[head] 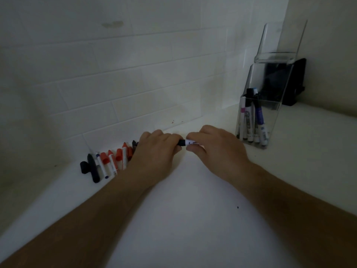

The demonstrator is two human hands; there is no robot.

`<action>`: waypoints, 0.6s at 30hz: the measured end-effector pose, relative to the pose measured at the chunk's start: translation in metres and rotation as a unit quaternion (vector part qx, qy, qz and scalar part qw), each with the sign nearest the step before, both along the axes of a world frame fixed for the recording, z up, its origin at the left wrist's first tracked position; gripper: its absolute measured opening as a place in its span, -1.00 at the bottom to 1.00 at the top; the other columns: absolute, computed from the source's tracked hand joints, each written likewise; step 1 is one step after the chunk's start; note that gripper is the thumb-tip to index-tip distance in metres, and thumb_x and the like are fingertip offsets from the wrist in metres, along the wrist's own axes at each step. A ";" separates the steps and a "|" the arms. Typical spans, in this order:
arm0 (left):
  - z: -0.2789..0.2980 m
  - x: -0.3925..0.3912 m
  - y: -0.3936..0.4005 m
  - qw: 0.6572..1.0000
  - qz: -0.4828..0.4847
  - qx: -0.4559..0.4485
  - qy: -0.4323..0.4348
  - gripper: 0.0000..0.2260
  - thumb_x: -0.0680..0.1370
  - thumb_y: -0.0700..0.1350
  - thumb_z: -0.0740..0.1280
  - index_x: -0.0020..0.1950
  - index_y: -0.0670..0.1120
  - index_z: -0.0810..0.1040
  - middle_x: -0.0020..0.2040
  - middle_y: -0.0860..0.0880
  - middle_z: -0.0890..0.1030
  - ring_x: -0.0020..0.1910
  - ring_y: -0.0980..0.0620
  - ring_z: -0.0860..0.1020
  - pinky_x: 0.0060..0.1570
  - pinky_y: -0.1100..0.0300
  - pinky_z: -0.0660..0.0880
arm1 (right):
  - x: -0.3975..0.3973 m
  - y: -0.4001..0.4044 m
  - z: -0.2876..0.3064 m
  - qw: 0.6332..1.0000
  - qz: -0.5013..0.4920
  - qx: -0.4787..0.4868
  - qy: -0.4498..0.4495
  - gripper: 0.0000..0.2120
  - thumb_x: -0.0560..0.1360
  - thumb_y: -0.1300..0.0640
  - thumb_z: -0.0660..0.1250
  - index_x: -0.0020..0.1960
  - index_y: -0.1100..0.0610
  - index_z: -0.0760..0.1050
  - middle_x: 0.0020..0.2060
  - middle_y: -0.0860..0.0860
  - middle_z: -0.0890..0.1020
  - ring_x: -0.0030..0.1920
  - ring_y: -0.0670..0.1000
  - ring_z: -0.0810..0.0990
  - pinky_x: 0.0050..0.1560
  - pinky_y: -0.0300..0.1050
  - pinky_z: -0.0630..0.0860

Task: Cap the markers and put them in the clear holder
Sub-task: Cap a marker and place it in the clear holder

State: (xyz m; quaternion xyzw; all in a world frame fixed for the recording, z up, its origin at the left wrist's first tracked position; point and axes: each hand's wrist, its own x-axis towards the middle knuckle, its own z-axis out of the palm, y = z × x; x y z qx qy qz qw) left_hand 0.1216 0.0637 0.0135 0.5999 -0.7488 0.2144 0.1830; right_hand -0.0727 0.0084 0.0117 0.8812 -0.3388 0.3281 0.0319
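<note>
A: What are the hands doing?

B: Both are out over the white bench (183,219), meeting near the tiled wall (116,74). The left hand (156,149) has its fingers curled round a black cap (181,142), and the right hand (214,146) pinches the white barrel of a marker (190,142) between thumb and fingers. Cap and barrel sit end to end in one line between the two hands.

A: Is the cap fully on?

B: I cannot tell. The black part touches the white part, but the fingers hide most of both.

A: Where are the other markers?

B: A row of loose markers and caps (110,161) lies on the bench to the left of the left hand, close to the foot of the wall. There are red caps, white barrels, and at the far left end a dark marker with a black cap just beside it. The left hand covers the right end of the row.

A: And the clear holder?

B: The clear holder (270,117) stands upright on the bench to the right of the right hand, near it but not touching. Its lower front pocket holds several markers (253,120) standing on end, dark caps up. The upper pocket shows nothing in it.

A: Anything behind it?

B: A black box-like thing (297,78) sits against the wall, partly seen through the clear plastic.
</note>
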 end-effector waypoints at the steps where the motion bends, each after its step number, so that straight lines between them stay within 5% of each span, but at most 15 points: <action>1: -0.002 -0.001 0.000 1.000 -0.002 -0.003 -0.009 -0.83 0.64 -0.03 0.14 0.02 0.03 0.52 -0.25 0.07 0.53 -0.26 0.02 0.32 -0.20 0.08 0.16 | -0.001 0.001 0.000 1.000 -0.001 0.003 0.000 -0.82 0.60 -0.09 0.28 0.09 -0.09 0.62 -0.17 -0.06 0.54 -0.24 0.01 0.50 -0.32 -0.11 0.36; 8: -0.008 -0.003 0.001 1.000 -0.018 -0.005 0.010 -0.87 0.63 -0.06 0.19 -0.09 -0.01 0.46 -0.34 0.10 0.31 -0.32 0.01 0.28 -0.21 0.09 0.17 | -0.004 0.004 -0.001 1.000 0.006 0.005 0.015 -0.72 0.61 -0.17 0.13 0.00 -0.12 0.59 -0.22 -0.08 0.50 -0.28 -0.01 0.51 -0.37 -0.13 0.31; 13: -0.005 -0.009 0.007 0.999 -0.027 -0.010 0.037 -0.77 0.58 -0.04 0.04 -0.14 -0.04 0.44 -0.34 0.11 0.24 -0.32 0.02 0.25 -0.23 0.10 0.19 | -0.004 0.007 0.001 1.000 0.007 -0.015 0.024 -0.74 0.62 -0.16 0.13 -0.02 -0.13 0.56 -0.27 -0.09 0.48 -0.30 -0.06 0.49 -0.39 -0.14 0.26; 18: -0.008 -0.008 0.006 0.999 -0.036 -0.016 0.026 -0.81 0.58 -0.08 0.09 -0.16 -0.06 0.43 -0.36 0.05 0.35 -0.33 0.00 0.30 -0.25 0.09 0.23 | -0.004 0.005 -0.006 0.999 0.011 0.025 0.021 -0.78 0.63 -0.17 0.14 0.01 -0.16 0.54 -0.26 -0.13 0.49 -0.26 -0.11 0.47 -0.35 -0.19 0.22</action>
